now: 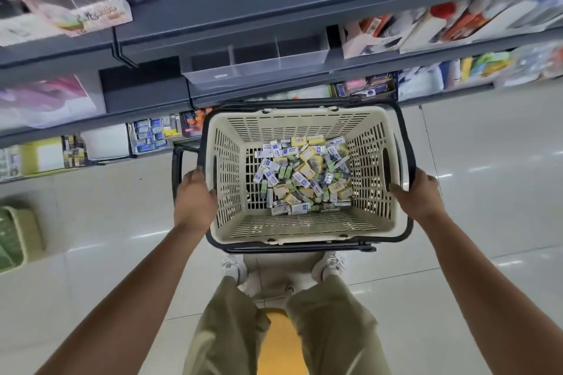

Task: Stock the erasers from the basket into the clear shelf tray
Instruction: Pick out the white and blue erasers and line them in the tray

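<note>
Cream basket (292, 228), one, dozens of erasers (304, 173); left hand (195, 198), right hand (422, 196), fingers tight on its rim.

I see my left hand (195, 198) and right hand (422, 195) gripping opposite sides of the cream basket (301, 227). Wrapped erasers (304, 176) lie heaped on its bottom. Beyond it, the clear divided tray (259, 62) sits on a grey shelf (380, 62).

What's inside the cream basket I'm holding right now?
A loose heap of small wrapped erasers, blue-white, yellow and green, on the basket floor. Erasers beneath the top layer are covered, so their count cannot be told.
</note>
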